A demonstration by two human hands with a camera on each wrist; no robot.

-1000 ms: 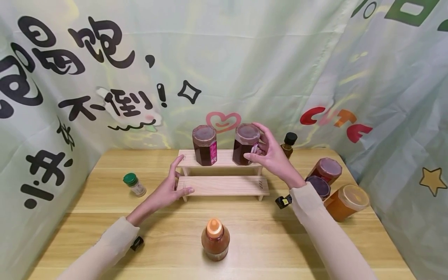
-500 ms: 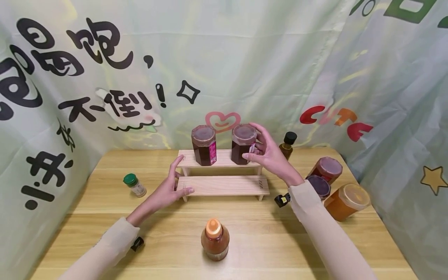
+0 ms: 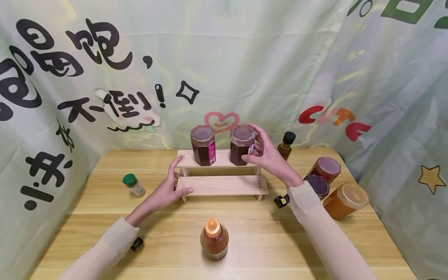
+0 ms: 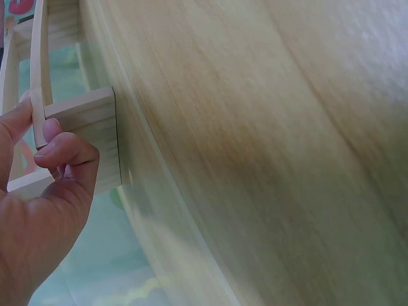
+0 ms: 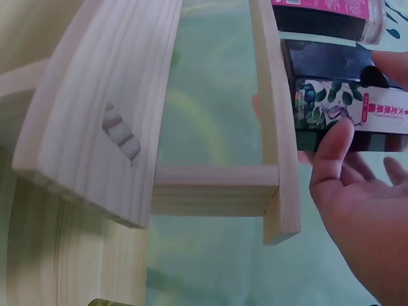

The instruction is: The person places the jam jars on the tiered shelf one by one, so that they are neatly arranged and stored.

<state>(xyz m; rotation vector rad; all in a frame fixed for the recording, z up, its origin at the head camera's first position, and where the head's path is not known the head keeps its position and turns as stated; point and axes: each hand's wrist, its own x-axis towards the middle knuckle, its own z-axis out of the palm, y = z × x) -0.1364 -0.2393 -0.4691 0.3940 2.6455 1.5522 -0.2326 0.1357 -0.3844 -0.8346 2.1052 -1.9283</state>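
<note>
A two-step wooden shelf rack (image 3: 222, 184) stands at the table's back middle. My left hand (image 3: 161, 195) grips its left end, thumb over the lower step; in the left wrist view the fingers (image 4: 67, 151) pinch the wood. On the upper step two dark jam jars stand upright, a small gap between them. My right hand (image 3: 271, 156) holds the right jar (image 3: 239, 153) from its right side, thumb in front and fingers behind. That jar's floral label (image 5: 331, 102) shows in the right wrist view. The left jar (image 3: 203, 149) bears a pink label.
An orange-capped sauce bottle (image 3: 214, 241) stands at the front middle. A green-capped shaker (image 3: 134, 186) is on the left. To the right are a black-capped bottle (image 3: 285, 147), two dark-lidded jars (image 3: 324, 170) and an amber jar (image 3: 346, 202). Printed cloth (image 3: 245, 58) hangs behind.
The right jar has slid slightly left along the upper step with my right hand on it, nearer the other jar. My left hand keeps its hold on the rack.
</note>
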